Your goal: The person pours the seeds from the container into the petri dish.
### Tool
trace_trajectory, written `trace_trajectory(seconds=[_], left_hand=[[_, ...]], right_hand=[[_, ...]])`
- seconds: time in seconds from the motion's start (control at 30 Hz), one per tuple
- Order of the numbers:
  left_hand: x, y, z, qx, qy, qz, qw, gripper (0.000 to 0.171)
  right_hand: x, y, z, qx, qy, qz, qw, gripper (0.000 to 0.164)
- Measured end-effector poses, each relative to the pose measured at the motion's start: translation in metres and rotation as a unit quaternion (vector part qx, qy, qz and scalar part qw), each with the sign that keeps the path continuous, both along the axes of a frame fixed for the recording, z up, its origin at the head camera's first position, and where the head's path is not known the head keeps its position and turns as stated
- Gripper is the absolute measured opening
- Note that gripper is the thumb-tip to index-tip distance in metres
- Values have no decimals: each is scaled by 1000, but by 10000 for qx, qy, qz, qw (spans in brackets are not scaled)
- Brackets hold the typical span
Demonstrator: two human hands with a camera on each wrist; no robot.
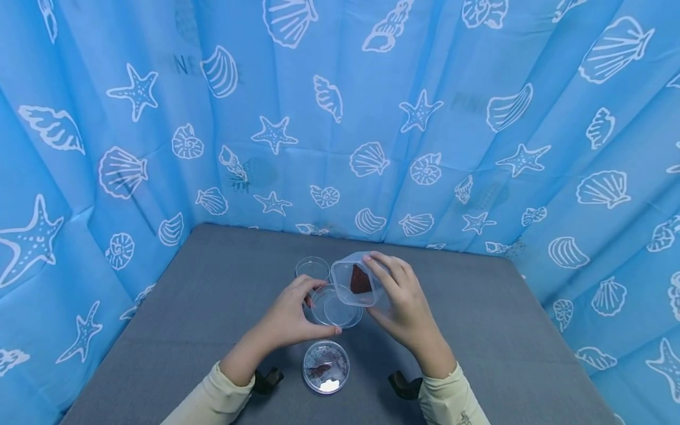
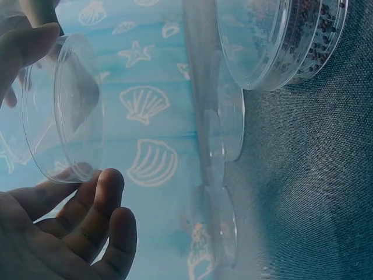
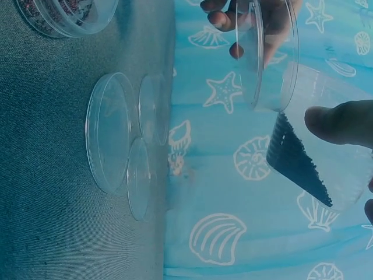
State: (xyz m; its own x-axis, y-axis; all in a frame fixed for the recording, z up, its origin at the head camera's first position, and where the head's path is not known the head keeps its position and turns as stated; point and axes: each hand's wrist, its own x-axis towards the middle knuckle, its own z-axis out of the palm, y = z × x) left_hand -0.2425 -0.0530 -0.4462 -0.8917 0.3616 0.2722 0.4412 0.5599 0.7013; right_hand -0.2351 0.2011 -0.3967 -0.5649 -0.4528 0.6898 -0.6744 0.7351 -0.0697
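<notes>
At lower ctr of frame, I'm gripping the clear dish [image 1: 336,311] in my L hand [image 1: 293,314] & the tub [image 1: 343,276] w/ dark grains [image 1: 360,280] in my R hand [image 1: 402,298], figuring a slow tilt, lip over dish, is avoiding spills.

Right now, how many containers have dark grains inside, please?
2: the tilted clear tub in the right hand, and the round dish on the near part of the table. No other seems hidden.
</notes>
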Motion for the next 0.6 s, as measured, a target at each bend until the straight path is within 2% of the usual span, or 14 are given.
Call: trace_trajectory(seconds=[0.23,0.6], left_hand=[[-1,1,0,-5,57,67,10000,90],[1,1,0,40,105,53,9999,91]], right_hand=[[-2,-3,-2,31,352,127,9993,96],[0,-6,-4,32,326,228,9992,93]])
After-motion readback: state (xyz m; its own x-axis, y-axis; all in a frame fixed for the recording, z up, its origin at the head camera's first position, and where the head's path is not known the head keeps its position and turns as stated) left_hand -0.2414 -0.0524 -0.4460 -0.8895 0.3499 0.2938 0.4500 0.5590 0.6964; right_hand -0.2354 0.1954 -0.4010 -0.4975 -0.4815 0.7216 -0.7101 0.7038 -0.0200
